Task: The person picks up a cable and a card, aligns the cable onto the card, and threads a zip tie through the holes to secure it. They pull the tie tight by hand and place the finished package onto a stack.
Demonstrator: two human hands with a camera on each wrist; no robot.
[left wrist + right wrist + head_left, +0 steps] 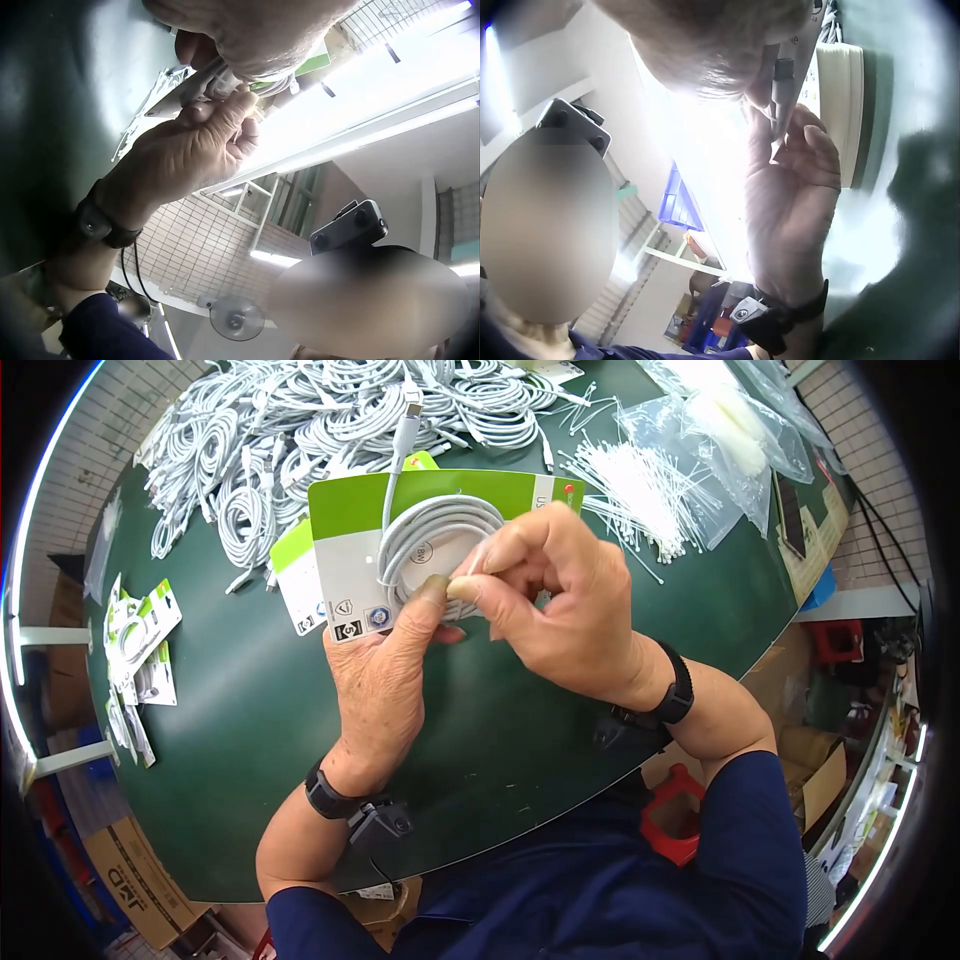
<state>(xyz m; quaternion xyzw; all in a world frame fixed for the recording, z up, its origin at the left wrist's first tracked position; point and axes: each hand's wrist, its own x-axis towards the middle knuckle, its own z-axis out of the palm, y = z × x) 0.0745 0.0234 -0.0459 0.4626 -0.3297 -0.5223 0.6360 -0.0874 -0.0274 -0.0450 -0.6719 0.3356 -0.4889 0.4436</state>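
A green-and-white printed card (345, 550) carries a coiled white cable (440, 510), with one connector end (405, 435) sticking up past the card's top edge. My left hand (382, 685) grips card and coil together at the lower edge, thumb in front. At the coil's lower right, my right hand (580, 605) pinches a thin whitish strip (479, 558) that looks like a cable tie, its fingertips close to the left thumb. In the right wrist view a cable connector (783, 82) hangs beside the card. The fingers behind the card are mostly hidden.
Coiled white cables (300, 430) heap across the back of the green table (250, 760). White cable ties (650, 495) lie spread at back right near plastic bags (740, 430). Cable-bearing cards (135, 650) pile at left. A card stack (847, 112) stands behind the held card.
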